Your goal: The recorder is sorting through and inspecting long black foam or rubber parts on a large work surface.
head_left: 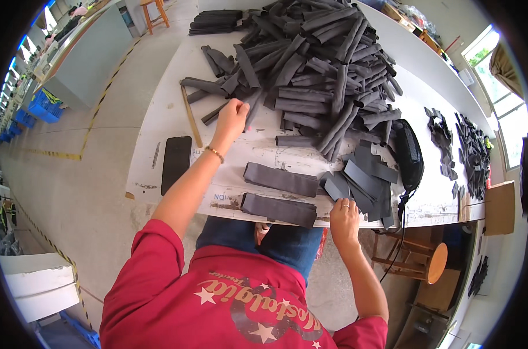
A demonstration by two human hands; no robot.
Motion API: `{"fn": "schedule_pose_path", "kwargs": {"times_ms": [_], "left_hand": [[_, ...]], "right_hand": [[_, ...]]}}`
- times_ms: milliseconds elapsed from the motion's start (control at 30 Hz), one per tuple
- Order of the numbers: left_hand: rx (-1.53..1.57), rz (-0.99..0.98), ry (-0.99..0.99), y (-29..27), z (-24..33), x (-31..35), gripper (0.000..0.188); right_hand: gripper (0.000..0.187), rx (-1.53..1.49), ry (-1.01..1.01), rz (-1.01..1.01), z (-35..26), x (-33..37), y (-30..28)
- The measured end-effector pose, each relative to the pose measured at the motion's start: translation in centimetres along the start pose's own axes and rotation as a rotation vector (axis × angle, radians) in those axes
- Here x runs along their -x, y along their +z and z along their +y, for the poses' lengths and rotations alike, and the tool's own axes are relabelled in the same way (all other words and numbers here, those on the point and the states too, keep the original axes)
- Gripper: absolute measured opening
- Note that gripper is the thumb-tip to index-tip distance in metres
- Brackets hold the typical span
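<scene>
The left hand [231,115] reaches far out over the bench [159,116]. Its fingers are curled down at the edge of a big pile of dark grey rolled strips [322,64]. It touches one strip [253,107] there, but I cannot tell if it has a real hold on it. A thin gold bracelet [214,153] sits on that wrist.

The right hand [344,218] is at the near edge of the bench. It is partly open, with its fingers resting on a small heap of flat dark pieces [366,183]. It has a ring on one finger.

Between the two hands lie two flat grey strips, side by side. One strip [280,179] is a little farther away, and the other strip [278,209] is right at the bench edge.

A long wooden ruler [191,116] lies just left of the left hand. A black phone [175,161] lies near the left edge of the bench. A black pouch [409,154] sits to the right of the flat pieces. Farther right are small dark scraps [470,151].

Below the bench on the right is a wooden stool [415,259]. The person wears a red shirt [229,296].
</scene>
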State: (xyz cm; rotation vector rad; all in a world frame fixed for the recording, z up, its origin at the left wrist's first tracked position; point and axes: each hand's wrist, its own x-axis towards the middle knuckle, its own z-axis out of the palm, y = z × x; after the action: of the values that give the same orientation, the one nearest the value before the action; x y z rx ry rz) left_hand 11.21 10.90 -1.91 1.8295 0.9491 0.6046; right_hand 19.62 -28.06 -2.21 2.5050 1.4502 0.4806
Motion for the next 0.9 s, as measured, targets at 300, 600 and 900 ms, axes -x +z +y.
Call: {"fn": "schedule_pose_path", "kwargs": {"times_ms": [300, 600, 900], "left_hand": [[1.155, -0.330, -0.298, -0.2, 4.6, 9.1, 0.024], [1.394, -0.558, -0.331, 1.7, 5.2, 11.9, 0.016], [1.282, -0.396, -0.346, 1.0, 7.3, 12.6, 0.021]], "right_hand": [[0.007, -0.228, -0.101, 0.001, 2.4, -0.7, -0.1], [0.008, -0.832, 0.253, 0.239, 6.4, -3.2, -3.3], [0.017, -1.443, 0.021, -0.131, 0.0, -4.5, -10.5]]}}
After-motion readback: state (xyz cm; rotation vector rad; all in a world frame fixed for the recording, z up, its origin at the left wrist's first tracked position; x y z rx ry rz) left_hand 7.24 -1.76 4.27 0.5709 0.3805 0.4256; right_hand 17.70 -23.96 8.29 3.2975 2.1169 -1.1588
